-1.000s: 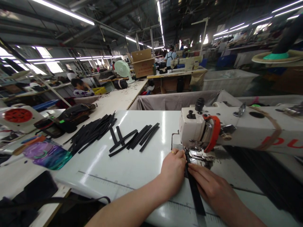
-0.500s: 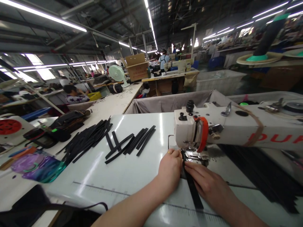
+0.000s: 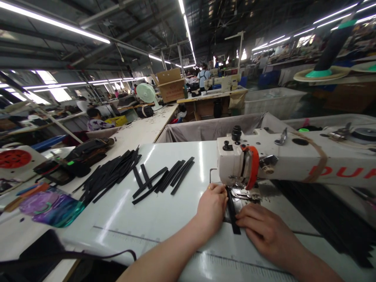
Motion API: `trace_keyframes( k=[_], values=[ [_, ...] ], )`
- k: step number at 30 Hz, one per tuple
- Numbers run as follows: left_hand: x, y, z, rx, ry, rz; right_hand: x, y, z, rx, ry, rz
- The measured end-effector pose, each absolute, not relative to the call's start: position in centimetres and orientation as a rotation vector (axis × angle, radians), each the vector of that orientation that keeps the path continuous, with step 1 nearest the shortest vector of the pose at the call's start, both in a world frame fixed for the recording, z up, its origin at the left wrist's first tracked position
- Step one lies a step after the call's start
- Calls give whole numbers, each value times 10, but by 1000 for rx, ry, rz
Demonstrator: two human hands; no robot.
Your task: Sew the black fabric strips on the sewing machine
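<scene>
A narrow black fabric strip (image 3: 234, 219) lies under the head of a white sewing machine (image 3: 264, 156), its near end on the pale table. At the strip's far part, just left of the needle area, my left hand (image 3: 213, 205) is closed with curled fingers against it. The exact grip is hidden. My right hand (image 3: 261, 227) has its fingers drawn together, the tips on the strip's right edge. Beside them is the metal presser foot and plate (image 3: 242, 195), with an orange guard (image 3: 252, 167) above.
Several short black strips (image 3: 164, 178) lie left of the machine, beside a larger pile (image 3: 114, 170). Long black strips (image 3: 326, 219) spread beneath the machine arm. A purple-teal pouch (image 3: 53, 207) sits at the left. A fan (image 3: 147, 94) and carton (image 3: 172, 86) stand farther back.
The strip has moved away from me under the machine, and less of it shows on the near side. My right hand has shifted slightly right; my left hand stays almost in place.
</scene>
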State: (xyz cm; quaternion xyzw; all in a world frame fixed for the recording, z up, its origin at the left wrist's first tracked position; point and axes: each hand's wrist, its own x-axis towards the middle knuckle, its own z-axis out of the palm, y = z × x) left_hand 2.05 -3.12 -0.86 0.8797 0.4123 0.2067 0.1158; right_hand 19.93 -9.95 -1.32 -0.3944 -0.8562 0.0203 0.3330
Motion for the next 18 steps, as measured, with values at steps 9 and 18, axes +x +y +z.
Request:
trace_keyframes(
  k=[9, 18],
  values=[
    [22, -32, -5, 2617, 1197, 546, 201, -89, -15, -1132, -2252, -85],
    [24, -32, -9, 2630, 1189, 533, 201, -79, -30, -1293, -2280, -296]
  ],
)
